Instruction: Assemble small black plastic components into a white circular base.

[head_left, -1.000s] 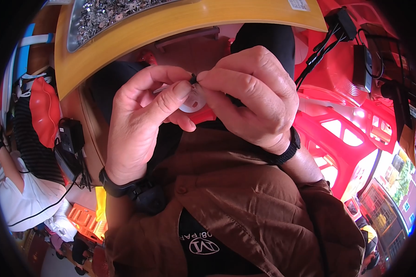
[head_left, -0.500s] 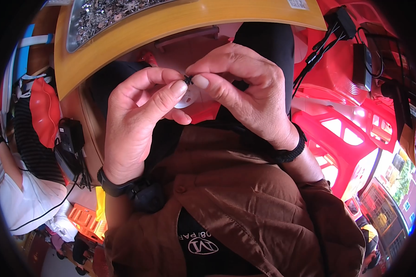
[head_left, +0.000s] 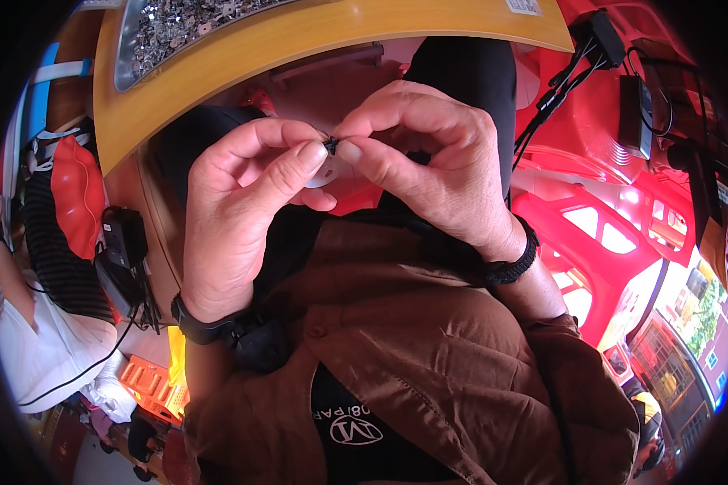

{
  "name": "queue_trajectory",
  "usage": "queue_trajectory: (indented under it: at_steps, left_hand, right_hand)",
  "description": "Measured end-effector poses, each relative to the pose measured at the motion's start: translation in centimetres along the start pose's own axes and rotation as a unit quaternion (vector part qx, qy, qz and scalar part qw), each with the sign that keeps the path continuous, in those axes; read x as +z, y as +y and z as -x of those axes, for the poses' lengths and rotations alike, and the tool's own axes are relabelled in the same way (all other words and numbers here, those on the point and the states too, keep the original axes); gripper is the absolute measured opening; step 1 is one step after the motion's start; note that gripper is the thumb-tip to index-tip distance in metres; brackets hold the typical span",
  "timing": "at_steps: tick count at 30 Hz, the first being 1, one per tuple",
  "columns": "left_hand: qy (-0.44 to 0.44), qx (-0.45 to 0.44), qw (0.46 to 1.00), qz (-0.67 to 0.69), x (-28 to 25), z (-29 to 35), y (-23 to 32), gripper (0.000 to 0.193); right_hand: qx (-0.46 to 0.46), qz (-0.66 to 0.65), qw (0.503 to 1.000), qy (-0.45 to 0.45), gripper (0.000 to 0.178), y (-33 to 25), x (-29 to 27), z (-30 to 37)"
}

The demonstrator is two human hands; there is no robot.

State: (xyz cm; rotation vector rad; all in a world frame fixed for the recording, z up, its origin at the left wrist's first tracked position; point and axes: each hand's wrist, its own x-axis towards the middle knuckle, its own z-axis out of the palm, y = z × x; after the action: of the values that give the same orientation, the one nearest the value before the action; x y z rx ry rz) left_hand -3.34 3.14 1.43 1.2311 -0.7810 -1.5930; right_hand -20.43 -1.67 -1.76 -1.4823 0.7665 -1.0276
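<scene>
My left hand [head_left: 247, 194] and my right hand [head_left: 433, 162] meet above my lap, thumb and forefinger of each pinched together. Between their fingertips sits a small dark piece [head_left: 331, 145], mostly covered by the thumbs; its kind is too small to make out. Just below it, partly behind my left fingers, shows a pale round disc with small holes [head_left: 325, 174]. I cannot tell whether the disc is joined to the dark piece. Both hands are closed on the dark piece.
Ahead is a yellow wooden table [head_left: 315, 48] with a metal tray [head_left: 124, 69] of small shiny metal parts [head_left: 186, 28]. Red plastic chairs [head_left: 598, 242] and black cables [head_left: 554, 97] are on the right. To the left, another person in white [head_left: 48, 347] sits close by, near a red wavy-edged object [head_left: 77, 198].
My right fingertips have shifted slightly left and down, closer to my left thumb. Less of the pale disc shows now. My left hand has hardly moved.
</scene>
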Motion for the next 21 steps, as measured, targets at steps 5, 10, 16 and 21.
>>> queue_trajectory:
  at_steps: [5, 10, 16, 21]
  left_hand:
    - [-0.023, -0.019, 1.0, 0.009, -0.35, 0.04, -0.07, 0.021]
    - [-0.051, -0.022, 0.997, 0.057, -0.64, -0.05, -0.37, 0.026]
    - [-0.018, -0.028, 0.995, 0.097, -0.2, -0.13, 0.02, 0.029]
    - [-0.016, -0.019, 0.995, 0.092, -0.13, -0.11, -0.12, 0.029]
  right_hand:
    - [0.033, 0.002, 0.999, -0.023, 0.009, -0.18, -0.53, 0.09]
    - [-0.046, 0.029, 0.998, 0.039, 0.005, 0.01, -0.37, -0.03]
    - [-0.094, 0.11, 0.988, 0.048, 0.008, -0.13, -0.55, -0.09]
    - [-0.13, 0.163, 0.976, 0.056, 0.012, -0.05, -0.31, -0.09]
